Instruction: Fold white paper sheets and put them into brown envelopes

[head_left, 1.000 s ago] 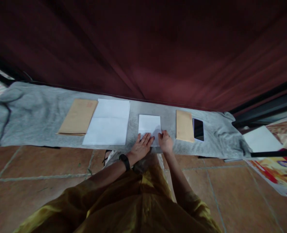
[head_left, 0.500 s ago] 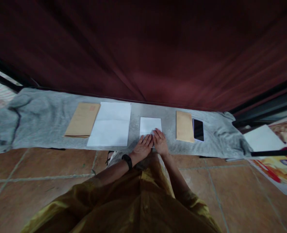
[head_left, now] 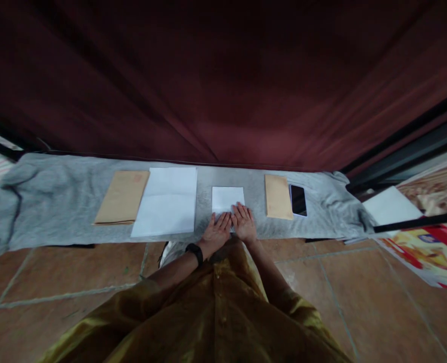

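Observation:
A folded sheet of white paper (head_left: 227, 196) lies on the grey cloth right in front of me. My left hand (head_left: 216, 233) presses flat on its near left part, fingers stretched out, a black band on the wrist. Beside it, my right hand (head_left: 245, 225) rests on the near right part with its fingers extended and slightly apart. The two hands almost meet at the fingers and cover the paper's near edge. Left of the folded sheet is a stack of large white paper (head_left: 166, 204); to the right lies a small brown envelope (head_left: 278, 197).
Large brown envelopes (head_left: 121, 199) are stacked at the left, against the white sheets. A phone (head_left: 298, 200) lies right of the small envelope. The narrow surface has a rumpled grey cloth (head_left: 57, 196) over it, with a dark red curtain (head_left: 215, 116) behind.
The whole view has shifted a little. My hands stay on the folded paper and have spread slightly apart across it.

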Motion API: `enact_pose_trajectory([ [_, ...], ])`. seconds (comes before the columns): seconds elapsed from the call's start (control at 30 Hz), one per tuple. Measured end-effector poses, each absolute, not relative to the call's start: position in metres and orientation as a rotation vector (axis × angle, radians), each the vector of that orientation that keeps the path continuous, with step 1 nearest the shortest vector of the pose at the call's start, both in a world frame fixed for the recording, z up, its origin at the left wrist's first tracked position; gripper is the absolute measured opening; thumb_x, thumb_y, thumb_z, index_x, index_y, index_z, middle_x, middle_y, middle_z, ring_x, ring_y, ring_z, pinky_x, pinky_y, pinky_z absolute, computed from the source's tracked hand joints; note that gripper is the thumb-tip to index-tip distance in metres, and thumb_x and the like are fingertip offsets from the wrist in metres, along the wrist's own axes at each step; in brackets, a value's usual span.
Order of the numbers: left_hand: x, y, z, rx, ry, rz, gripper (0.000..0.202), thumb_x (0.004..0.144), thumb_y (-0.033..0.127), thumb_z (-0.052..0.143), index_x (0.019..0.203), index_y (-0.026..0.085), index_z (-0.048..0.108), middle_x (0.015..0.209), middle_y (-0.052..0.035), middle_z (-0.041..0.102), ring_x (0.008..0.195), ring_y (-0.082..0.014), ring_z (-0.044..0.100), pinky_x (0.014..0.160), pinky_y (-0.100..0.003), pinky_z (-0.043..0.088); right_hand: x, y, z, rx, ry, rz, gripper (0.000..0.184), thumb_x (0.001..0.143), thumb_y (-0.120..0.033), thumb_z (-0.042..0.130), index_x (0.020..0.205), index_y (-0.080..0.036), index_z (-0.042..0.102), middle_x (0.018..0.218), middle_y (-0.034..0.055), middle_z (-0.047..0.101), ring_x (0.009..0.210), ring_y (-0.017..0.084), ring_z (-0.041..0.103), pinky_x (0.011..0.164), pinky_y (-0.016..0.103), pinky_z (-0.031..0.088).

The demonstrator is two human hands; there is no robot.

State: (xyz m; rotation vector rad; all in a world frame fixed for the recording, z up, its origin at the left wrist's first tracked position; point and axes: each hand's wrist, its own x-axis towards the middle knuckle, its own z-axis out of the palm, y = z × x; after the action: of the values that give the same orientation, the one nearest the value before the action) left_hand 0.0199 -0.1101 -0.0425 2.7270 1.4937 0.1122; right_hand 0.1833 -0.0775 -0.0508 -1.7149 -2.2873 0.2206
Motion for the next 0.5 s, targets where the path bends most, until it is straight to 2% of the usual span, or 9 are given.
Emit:
enact_pose_trajectory([
  [0.23, 0.005, -0.104, -0.034, 2.651, 1.506, 0.115, 0.062, 0.095, 0.038, 0.049, 0.153, 0.016, 0.041, 0.161, -0.0155, 0.038, 0.153, -0.032, 0.026, 0.12, -0.067, 0.019, 0.18, -0.079, -0.052, -1.699, -2.227, 0.157, 0.046, 0.105, -0.033, 0.04, 0.148, -0.019, 0.05, 0.157, 0.0128, 0.044, 0.146, 0.027, 0.039, 0.12, 0.049, 0.027],
  [0.5, -0.002, -0.104, -0.04, 2.628, 1.476, 0.141, 0.062, 0.098, 0.04, 0.047, 0.154, 0.017, 0.037, 0.164, -0.0141, 0.034, 0.154, -0.0286, 0.023, 0.122, -0.063, 0.018, 0.188, -0.082, -0.055, -1.748, -2.234, 0.156, 0.048, 0.104, -0.036, 0.042, 0.15, -0.022, 0.048, 0.16, 0.0105, 0.04, 0.145, 0.029, 0.039, 0.121, 0.05, 0.026],
])
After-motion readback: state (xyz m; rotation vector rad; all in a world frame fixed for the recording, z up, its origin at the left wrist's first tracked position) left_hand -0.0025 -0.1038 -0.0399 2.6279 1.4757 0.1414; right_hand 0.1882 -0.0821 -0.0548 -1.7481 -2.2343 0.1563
